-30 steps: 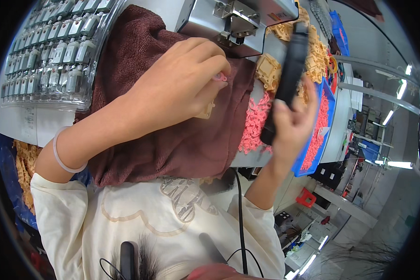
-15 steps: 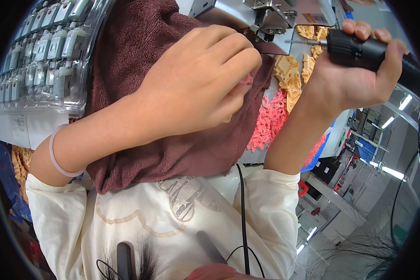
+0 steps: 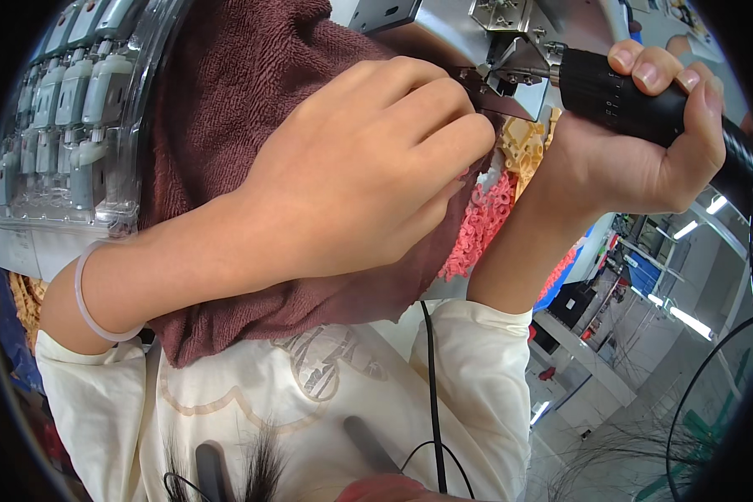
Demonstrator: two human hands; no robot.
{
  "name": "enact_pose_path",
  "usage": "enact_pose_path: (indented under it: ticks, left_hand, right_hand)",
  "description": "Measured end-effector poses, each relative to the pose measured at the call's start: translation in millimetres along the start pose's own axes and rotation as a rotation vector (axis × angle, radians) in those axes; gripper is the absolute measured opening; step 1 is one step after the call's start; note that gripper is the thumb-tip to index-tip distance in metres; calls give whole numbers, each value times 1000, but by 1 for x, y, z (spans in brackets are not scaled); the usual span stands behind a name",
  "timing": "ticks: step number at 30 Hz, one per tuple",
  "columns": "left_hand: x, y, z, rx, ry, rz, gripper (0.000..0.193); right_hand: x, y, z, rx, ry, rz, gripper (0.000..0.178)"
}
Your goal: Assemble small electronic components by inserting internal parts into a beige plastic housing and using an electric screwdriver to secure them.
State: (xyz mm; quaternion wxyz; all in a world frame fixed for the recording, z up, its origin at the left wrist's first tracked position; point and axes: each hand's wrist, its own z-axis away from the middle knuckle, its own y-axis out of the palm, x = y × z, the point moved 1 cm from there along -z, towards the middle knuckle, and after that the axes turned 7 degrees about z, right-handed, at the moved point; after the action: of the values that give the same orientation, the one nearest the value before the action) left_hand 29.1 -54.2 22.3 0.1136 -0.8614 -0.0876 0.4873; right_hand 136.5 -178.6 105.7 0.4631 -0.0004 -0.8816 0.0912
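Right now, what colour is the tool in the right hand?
The tool is black with small pale markings; head view shows best.

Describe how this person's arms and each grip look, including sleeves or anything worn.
Loose, plain cream sleeves reach about the elbows. A thin, pale band circles the left forearm near the elbow. The left grip and right grip are bare, no gloves or rings visible.

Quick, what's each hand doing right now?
Left hand: curled closed; can't clearly tell what's in it.
Right hand: closed, holding the black screwdriver.
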Motion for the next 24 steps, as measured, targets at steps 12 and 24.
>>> enact_pose_path:
  ticks: [12, 24]
  left_hand:
    - [0, 1, -1, -23, 13, 9, 27]
    - [0, 1, -3, -21, 8, -7, 28]
  right_hand:
    - [10, 0, -4, 88, -84, 139, 23]
    - [8, 6, 0, -24, -135, 228, 23]
